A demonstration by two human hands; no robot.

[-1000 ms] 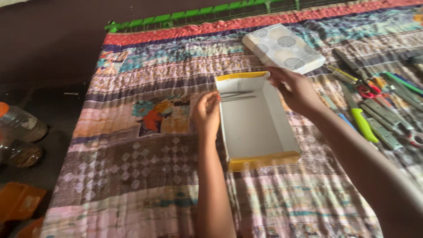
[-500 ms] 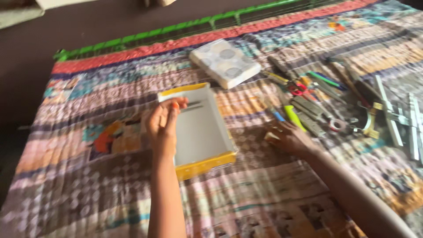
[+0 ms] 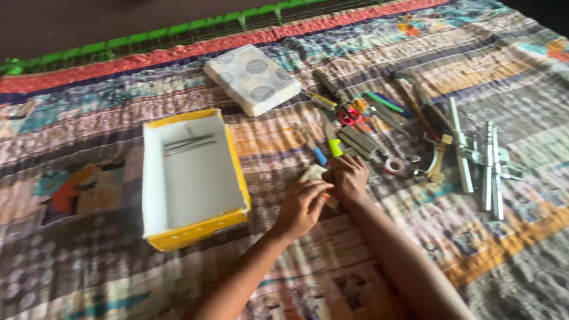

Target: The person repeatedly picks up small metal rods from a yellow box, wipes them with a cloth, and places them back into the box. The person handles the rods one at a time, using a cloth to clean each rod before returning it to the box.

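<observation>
Two hands, left hand (image 3: 302,204) and right hand (image 3: 348,178), one open yellow box (image 3: 188,228), one patterned white box (image 3: 252,79), one patchwork quilt (image 3: 118,106), one red-handled scissors (image 3: 351,115), one tape roll (image 3: 393,166)

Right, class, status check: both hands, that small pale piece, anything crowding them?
Left hand and right hand both on small pale piece. Grip unclear. Yellow box open, untouched. Tool pile close beyond fingers.

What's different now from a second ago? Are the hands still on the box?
Both hands have let go of the yellow-edged box. The right hand went right to the tool pile first, and the left hand followed; they now meet over a small pale object, grip unclear. The box, with thin rods inside, and the patterned lid stay put on the quilt.
</observation>
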